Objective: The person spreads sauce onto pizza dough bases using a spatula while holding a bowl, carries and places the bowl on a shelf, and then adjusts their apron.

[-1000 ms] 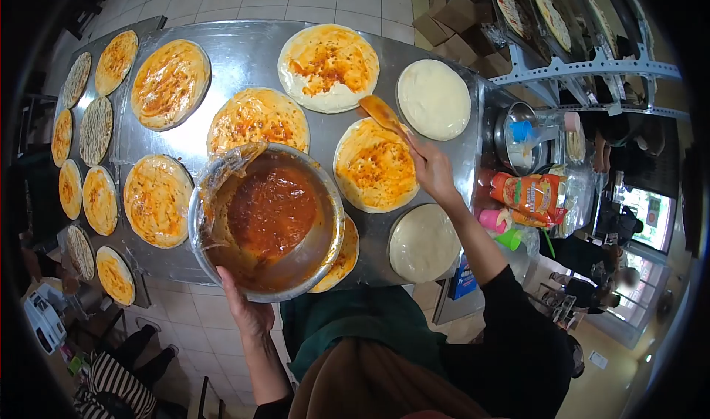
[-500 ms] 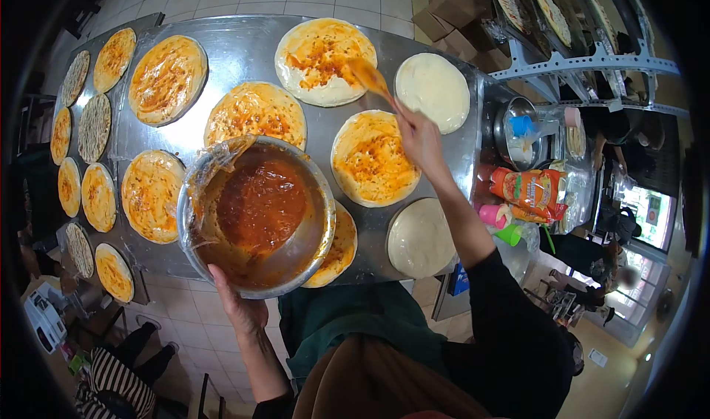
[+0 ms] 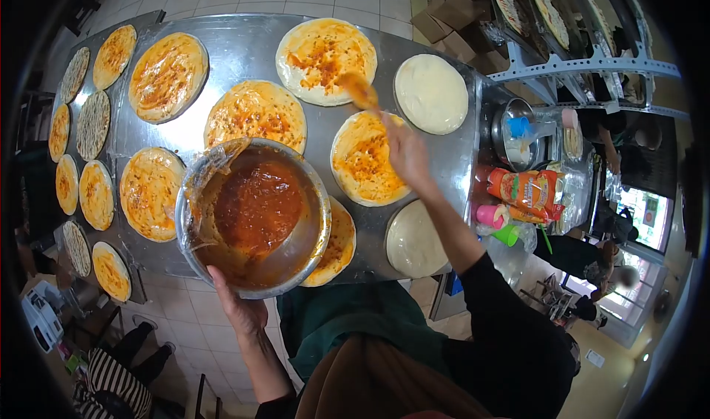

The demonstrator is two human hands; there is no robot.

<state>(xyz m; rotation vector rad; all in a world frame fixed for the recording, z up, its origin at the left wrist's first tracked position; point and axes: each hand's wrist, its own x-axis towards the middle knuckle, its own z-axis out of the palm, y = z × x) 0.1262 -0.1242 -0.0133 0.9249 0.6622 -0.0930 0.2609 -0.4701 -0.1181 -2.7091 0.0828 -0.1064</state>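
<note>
My left hand (image 3: pixel 240 309) grips the lower edge of a metal bowl (image 3: pixel 296 255), tilted towards me, with chunky red-orange sauce (image 3: pixel 255 210) inside and plastic film bunched at its left rim. In my right hand (image 3: pixel 408 156) is a sauce-coated spoon (image 3: pixel 360 91), blurred by motion. The spoon's head is over the near edge of a sauced dough round (image 3: pixel 323 53); whether it touches cannot be told. Below my right hand lies another sauced round (image 3: pixel 366 164). Two plain dough rounds (image 3: pixel 431 93) lie on the right, one partly behind my forearm.
Several more sauced or speckled rounds (image 3: pixel 151 193) cover the left of the metal table (image 3: pixel 244 38). Beyond its right edge stand a steel bowl (image 3: pixel 510 112), an orange packet (image 3: pixel 529 191) and coloured cups (image 3: pixel 492 215). A rack (image 3: pixel 584 68) rises at upper right. Other people work nearby.
My right hand and the spoon have moved left and slightly towards me, off the middle of the far round. The bowl in my left hand has shifted slightly left.
</note>
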